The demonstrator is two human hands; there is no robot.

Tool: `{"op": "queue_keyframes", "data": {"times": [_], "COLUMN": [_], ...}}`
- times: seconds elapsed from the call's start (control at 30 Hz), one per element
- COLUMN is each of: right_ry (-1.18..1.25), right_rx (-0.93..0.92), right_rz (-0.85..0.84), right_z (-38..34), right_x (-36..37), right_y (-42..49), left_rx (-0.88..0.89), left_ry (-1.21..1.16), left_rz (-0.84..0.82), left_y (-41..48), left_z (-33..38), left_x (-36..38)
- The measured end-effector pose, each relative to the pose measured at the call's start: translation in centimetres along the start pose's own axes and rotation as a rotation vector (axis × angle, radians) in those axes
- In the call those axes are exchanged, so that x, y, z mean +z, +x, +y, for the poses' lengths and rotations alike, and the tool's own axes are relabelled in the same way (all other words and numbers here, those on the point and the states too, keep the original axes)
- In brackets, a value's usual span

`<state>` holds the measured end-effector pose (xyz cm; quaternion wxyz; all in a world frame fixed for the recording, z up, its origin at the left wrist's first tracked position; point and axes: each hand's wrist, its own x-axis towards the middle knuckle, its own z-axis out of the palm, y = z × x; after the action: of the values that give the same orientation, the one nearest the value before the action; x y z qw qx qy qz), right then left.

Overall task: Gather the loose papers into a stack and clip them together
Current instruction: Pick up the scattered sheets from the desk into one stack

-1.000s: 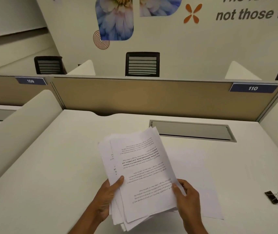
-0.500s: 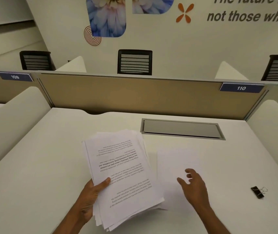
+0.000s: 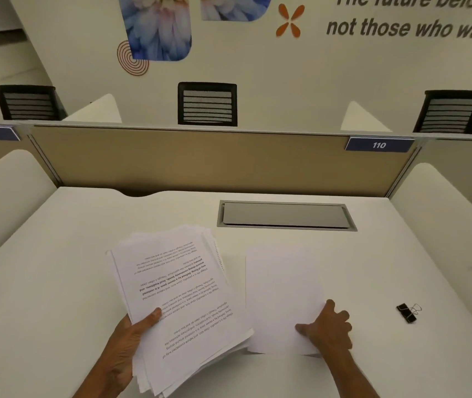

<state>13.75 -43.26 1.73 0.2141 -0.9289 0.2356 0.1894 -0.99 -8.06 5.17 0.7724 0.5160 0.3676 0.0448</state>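
The left hand (image 3: 125,344) grips an uneven stack of printed white papers (image 3: 177,305), thumb (image 3: 150,316) pressed on top, fingers hidden beneath. The right hand (image 3: 328,330) pinches the near right corner of a blank white sheet (image 3: 282,294) lying on the white desk (image 3: 56,282). Well right of those fingers lies a black binder clip (image 3: 407,313).

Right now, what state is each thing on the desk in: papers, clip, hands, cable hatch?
Paper stack: uneven, fanned, held in the left hand, not clipped.
Loose sheet: flat on the desk, apart from the stack.
Right hand: fingers on the loose sheet's near corner.
Binder clip: lying unused, right of the sheet.
Cable hatch: closed.
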Motion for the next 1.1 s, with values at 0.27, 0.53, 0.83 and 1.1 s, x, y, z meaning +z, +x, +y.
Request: {"op": "queue_keyframes", "data": {"times": [0.27, 0.53, 0.83, 1.1], "right_ry": [0.138, 0.534, 0.724, 0.895], "right_rx": [-0.035, -0.153, -0.216, -0.21], "right_rz": [0.002, 0.02, -0.131, -0.432], "right_z": [0.6, 3.6, 3.8, 0.2], "right_x": [0.1, -1.8, -3.2, -2.1], "right_y": [0.2, 1.3, -0.4, -3.3], "left_rx": [0.015, -0.001, 0.004, -0.016], "left_ry": [0.014, -0.007, -0.183, -0.188], "left_rz": [0.009, -0.007, -0.092, -0.203], "left_y": [-0.5, -1.0, -2.0, -3.4], "left_z": [0.4, 0.6, 1.4, 2.4], "left_x": [0.2, -0.4, 0.4, 3.0]}}
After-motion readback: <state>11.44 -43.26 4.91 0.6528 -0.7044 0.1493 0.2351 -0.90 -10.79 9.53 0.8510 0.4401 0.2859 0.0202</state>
